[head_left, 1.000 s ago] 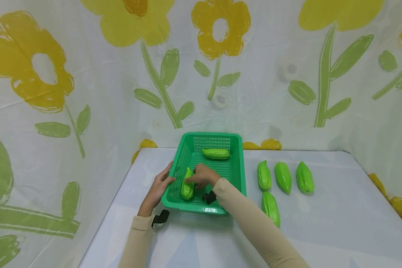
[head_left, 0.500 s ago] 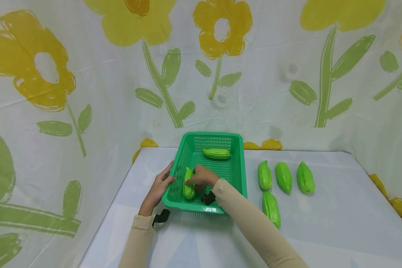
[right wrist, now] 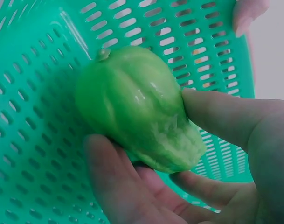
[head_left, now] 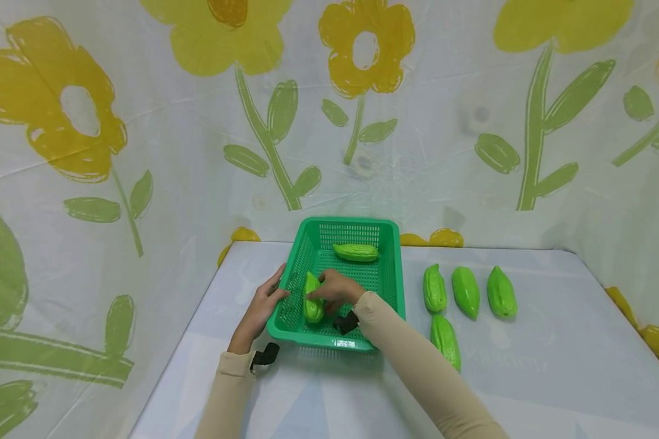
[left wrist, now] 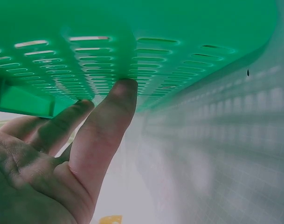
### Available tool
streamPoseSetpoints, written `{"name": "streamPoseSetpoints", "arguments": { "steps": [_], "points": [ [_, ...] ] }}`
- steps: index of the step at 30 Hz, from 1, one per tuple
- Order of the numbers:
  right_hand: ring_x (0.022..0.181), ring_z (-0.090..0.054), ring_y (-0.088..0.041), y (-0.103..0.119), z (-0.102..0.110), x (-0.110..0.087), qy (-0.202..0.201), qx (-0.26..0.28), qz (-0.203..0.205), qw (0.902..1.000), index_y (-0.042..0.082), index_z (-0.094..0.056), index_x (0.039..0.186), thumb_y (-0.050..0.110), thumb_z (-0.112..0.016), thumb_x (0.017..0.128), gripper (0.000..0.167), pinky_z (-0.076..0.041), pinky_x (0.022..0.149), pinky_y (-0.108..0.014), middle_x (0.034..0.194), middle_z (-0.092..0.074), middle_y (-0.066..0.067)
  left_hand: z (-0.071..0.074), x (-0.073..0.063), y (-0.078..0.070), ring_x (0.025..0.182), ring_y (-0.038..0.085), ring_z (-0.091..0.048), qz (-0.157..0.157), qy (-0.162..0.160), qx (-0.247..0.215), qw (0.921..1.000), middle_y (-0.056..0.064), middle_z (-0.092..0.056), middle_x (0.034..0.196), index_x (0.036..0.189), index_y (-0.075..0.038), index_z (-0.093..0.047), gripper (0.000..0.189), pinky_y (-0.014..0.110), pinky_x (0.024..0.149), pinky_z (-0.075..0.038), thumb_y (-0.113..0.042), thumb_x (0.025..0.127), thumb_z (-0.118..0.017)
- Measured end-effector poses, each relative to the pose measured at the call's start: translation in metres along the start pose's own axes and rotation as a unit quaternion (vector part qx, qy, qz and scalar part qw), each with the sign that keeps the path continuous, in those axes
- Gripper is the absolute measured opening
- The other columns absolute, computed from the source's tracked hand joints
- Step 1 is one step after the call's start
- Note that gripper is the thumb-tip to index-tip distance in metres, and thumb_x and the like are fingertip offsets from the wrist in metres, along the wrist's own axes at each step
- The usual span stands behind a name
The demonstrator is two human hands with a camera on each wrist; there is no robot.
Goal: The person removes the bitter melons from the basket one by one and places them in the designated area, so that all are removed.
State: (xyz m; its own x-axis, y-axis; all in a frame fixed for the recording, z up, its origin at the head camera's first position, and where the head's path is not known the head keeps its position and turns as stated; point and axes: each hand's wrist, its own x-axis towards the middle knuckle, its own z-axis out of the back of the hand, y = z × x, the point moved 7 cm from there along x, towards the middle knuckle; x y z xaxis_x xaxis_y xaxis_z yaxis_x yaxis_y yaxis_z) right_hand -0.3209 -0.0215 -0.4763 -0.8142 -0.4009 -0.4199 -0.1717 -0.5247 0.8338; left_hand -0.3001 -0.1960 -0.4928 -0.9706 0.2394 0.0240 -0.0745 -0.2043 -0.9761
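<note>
Inside the green plastic basket (head_left: 334, 342), my right hand (head_left: 337, 289) holds a ridged, light green bitter melon (head_left: 313, 308) near the left wall. In the right wrist view, the thumb presses one side of the bitter melon (right wrist: 132, 93) and the fingers curl under the other. My left hand (head_left: 260, 311) grips the basket's left side, thumb over the rim. The left wrist view shows its fingers (left wrist: 107, 126) against the slotted outer wall. A second bitter melon (head_left: 356, 252) lies crosswise at the basket's far end.
Right of the basket, three bitter melons stand in a row, the middle one (head_left: 465, 292) between two others. Another bitter melon (head_left: 445, 342) lies nearer, partly behind the right sleeve (head_left: 417, 360). A flower-printed curtain (head_left: 428, 122) hangs behind the white table (head_left: 527, 378).
The right hand has shifted the held bitter melon slightly right and away from the basket's left wall. The left hand keeps its place on the rim.
</note>
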Motion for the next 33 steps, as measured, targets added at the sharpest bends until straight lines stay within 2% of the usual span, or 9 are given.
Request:
{"name": "streamPoseSetpoints", "arguments": {
  "steps": [5,8,14,19,25,33],
  "points": [
    [0.087,-0.077,-0.042,0.000,0.005,-0.004,0.003,0.021,0.005,0.9998,-0.012,-0.034,0.154,0.020,-0.073,0.095,0.078,-0.065,0.076,-0.045,0.141,-0.055,-0.034,0.000,0.000,0.001,0.161,0.031,-0.019,0.004,0.001,-0.004,1.0000,0.010,-0.025,0.172,0.167,-0.018,-0.018,0.073,0.056,0.125,-0.028,-0.011,0.102,-0.049],
    [0.088,-0.077,-0.041,-0.001,0.008,-0.006,0.007,0.026,0.007,0.9996,-0.012,-0.034,0.154,0.020,-0.073,0.095,0.077,-0.065,0.079,-0.047,0.140,-0.056,-0.034,0.000,0.000,0.000,0.162,0.031,-0.017,0.003,0.001,-0.001,1.0000,0.009,-0.024,0.172,0.167,-0.017,-0.018,0.072,0.056,0.126,-0.026,-0.011,0.102,-0.049],
    [0.087,-0.078,-0.038,-0.008,0.015,-0.008,0.013,0.032,0.009,0.9994,-0.011,-0.035,0.155,0.020,-0.074,0.095,0.079,-0.064,0.082,-0.048,0.131,-0.063,-0.032,0.000,-0.001,0.000,0.162,0.031,-0.018,0.000,-0.001,0.005,1.0000,0.010,-0.024,0.172,0.167,-0.018,-0.019,0.072,0.058,0.126,-0.027,-0.012,0.103,-0.050],
    [0.085,-0.078,-0.035,-0.009,0.022,-0.009,0.013,0.032,0.011,0.9993,-0.009,-0.036,0.155,0.021,-0.074,0.095,0.077,-0.065,0.080,-0.047,0.126,-0.067,-0.027,0.002,-0.002,0.001,0.162,0.031,-0.015,0.000,-0.003,0.007,1.0000,0.009,-0.022,0.173,0.167,-0.023,-0.020,0.072,0.058,0.127,-0.024,-0.013,0.103,-0.050],
    [0.081,-0.078,-0.033,-0.007,0.027,-0.012,0.014,0.028,0.019,0.9993,-0.008,-0.038,0.155,0.021,-0.074,0.096,0.075,-0.065,0.079,-0.048,0.119,-0.071,-0.025,0.002,-0.002,0.001,0.162,0.031,-0.016,-0.001,-0.004,0.006,1.0000,0.008,-0.022,0.173,0.166,-0.026,-0.021,0.071,0.058,0.127,-0.025,-0.012,0.103,-0.050],
    [0.077,-0.078,-0.027,-0.005,0.038,-0.017,0.001,0.022,0.018,0.9996,-0.006,-0.038,0.156,0.024,-0.074,0.096,0.077,-0.063,0.084,-0.050,0.117,-0.071,-0.024,0.001,-0.001,0.000,0.162,0.032,-0.017,-0.001,-0.002,0.005,1.0000,0.009,-0.022,0.173,0.167,-0.025,-0.020,0.072,0.058,0.125,-0.027,-0.012,0.103,-0.050]
  ]
}}
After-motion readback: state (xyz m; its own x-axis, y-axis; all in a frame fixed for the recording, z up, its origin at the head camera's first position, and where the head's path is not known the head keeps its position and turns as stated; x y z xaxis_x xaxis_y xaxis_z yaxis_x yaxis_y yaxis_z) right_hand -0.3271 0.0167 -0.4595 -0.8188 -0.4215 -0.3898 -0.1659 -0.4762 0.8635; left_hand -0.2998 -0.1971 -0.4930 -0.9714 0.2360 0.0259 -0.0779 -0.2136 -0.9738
